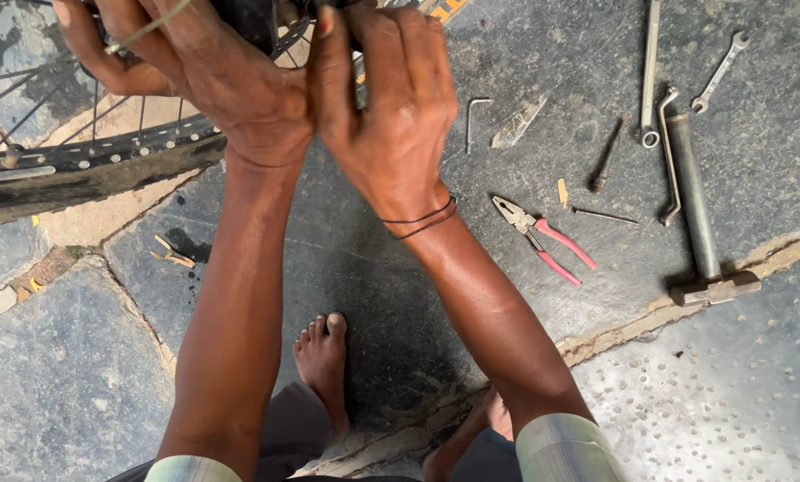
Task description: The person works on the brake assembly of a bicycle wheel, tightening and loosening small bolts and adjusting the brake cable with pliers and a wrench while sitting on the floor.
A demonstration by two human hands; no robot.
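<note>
1. Bicycle wheel (87,165): it occupies the upper left of the frame, tyre and spoked rim resting on the stone floor (79,375), with the hub area cut off at the top edge.
2. Left hand (212,76): at the top left centre, closed around a dark part near the hub. A thin pale wire or spoke (150,27) crosses its fingers. What exactly sits inside the grip is hidden.
3. Right hand (391,107): at the top centre, touching the left hand, fingers curled over the same dark part. Its grip is closed; the item held cannot be identified.
4. Judgement on method: work at the hub is best done with both hands braced together as shown, the wheel kept steady against the floor and the thin wire kept clear of the fingers.
5. Surroundings, right half of the frame: red-handled pliers (543,236) lie nearest the right forearm; beyond them a hammer (699,214), a long ring spanner (650,71), a bent spanner (668,156), a small open spanner (720,71), a hex key (474,120) and a screwdriver (607,156).
6. Obstructions: a bare foot (321,357) stands at lower centre between the forearms; small wood scraps (172,254) lie by the tyre. The tools lie well apart from the hands, none within the working area.
</note>
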